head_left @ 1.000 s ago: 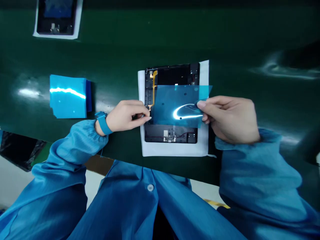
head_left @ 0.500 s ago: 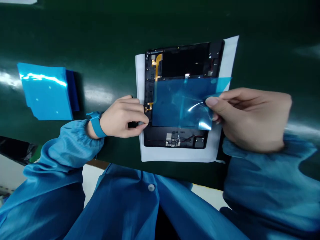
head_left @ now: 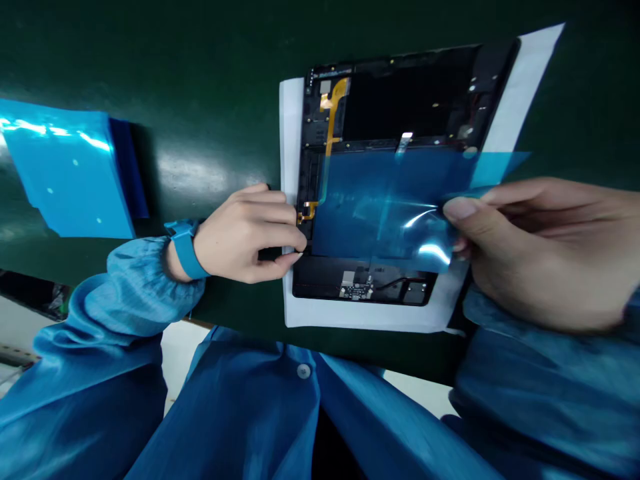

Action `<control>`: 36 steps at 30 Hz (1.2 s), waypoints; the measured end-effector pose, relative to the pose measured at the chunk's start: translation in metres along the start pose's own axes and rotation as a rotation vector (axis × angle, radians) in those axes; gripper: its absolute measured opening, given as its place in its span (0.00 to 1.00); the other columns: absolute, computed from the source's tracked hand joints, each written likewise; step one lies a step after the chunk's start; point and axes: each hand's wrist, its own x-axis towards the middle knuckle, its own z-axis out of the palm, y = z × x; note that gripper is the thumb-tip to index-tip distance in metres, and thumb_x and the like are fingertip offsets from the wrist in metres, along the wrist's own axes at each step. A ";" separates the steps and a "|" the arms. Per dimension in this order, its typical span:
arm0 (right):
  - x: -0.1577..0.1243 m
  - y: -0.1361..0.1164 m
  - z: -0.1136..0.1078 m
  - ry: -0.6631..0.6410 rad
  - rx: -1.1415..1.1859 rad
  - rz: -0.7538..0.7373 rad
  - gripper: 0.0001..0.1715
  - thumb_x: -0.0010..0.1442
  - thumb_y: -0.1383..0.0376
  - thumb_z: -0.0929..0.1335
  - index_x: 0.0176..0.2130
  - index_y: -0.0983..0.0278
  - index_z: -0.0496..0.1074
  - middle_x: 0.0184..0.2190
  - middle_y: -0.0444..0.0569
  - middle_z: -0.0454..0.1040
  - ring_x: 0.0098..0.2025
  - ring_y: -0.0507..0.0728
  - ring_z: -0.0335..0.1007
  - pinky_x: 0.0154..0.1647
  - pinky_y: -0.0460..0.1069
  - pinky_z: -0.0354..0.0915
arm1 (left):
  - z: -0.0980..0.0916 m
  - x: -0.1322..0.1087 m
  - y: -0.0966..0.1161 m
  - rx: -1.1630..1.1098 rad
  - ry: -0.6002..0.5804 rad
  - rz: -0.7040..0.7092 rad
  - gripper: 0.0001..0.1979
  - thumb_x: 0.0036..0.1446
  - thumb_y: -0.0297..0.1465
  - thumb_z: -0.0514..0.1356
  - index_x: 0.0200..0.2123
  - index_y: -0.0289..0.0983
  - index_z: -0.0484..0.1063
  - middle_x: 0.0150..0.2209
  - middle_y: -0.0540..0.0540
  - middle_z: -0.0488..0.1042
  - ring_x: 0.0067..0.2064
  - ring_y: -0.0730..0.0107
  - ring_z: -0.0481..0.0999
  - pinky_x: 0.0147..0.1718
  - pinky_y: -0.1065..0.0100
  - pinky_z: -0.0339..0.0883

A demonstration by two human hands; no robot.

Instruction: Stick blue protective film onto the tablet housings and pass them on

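A tablet with its inside exposed (head_left: 410, 100) lies on a white sheet (head_left: 293, 133), showing an orange ribbon cable and a small circuit board. Over its middle and lower part is a see-through blue film (head_left: 370, 200), whose right side sticks out past the tablet. My right hand (head_left: 540, 247) pinches this film near its right edge between thumb and forefinger. At the tablet's lower left edge is my left hand (head_left: 255, 233), fingers curled and thumb pressed to forefinger. Anything between those fingertips is too small to make out.
A stack of blue films (head_left: 75, 173) lies to the left on the dark green table (head_left: 210, 80). A blue band (head_left: 187, 250) circles my left wrist. The table's front edge runs close to my body.
The tablet and white sheet look larger and nearer in the view. My right hand appears farther right, still pinching the film. My left hand stays at the tablet's left edge.
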 end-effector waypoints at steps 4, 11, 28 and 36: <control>0.002 0.003 0.001 0.010 0.085 -0.004 0.07 0.53 0.65 0.80 0.33 0.62 0.83 0.21 0.41 0.75 0.19 0.48 0.68 0.17 0.45 0.62 | -0.001 0.001 0.000 0.015 -0.025 -0.012 0.09 0.62 0.34 0.57 0.34 0.43 0.78 0.28 0.51 0.77 0.30 0.70 0.72 0.32 0.63 0.58; 0.001 0.001 0.001 0.004 0.051 -0.015 0.06 0.54 0.65 0.80 0.33 0.63 0.82 0.21 0.41 0.75 0.20 0.47 0.68 0.17 0.44 0.63 | -0.001 0.000 0.000 0.010 -0.028 0.000 0.08 0.62 0.34 0.58 0.34 0.42 0.78 0.28 0.50 0.76 0.31 0.69 0.73 0.32 0.62 0.59; 0.001 -0.006 0.001 -0.007 0.012 0.019 0.06 0.54 0.67 0.79 0.32 0.64 0.81 0.21 0.40 0.75 0.19 0.47 0.68 0.17 0.45 0.63 | -0.001 0.000 0.000 0.006 -0.014 0.003 0.08 0.63 0.33 0.58 0.34 0.42 0.77 0.29 0.51 0.77 0.31 0.69 0.72 0.32 0.62 0.59; 0.002 -0.005 0.001 -0.011 -0.022 0.040 0.06 0.54 0.66 0.79 0.32 0.63 0.81 0.20 0.39 0.74 0.19 0.47 0.67 0.18 0.44 0.63 | -0.002 -0.001 0.001 0.006 0.030 0.054 0.06 0.63 0.31 0.59 0.34 0.40 0.77 0.30 0.51 0.78 0.31 0.70 0.72 0.32 0.63 0.58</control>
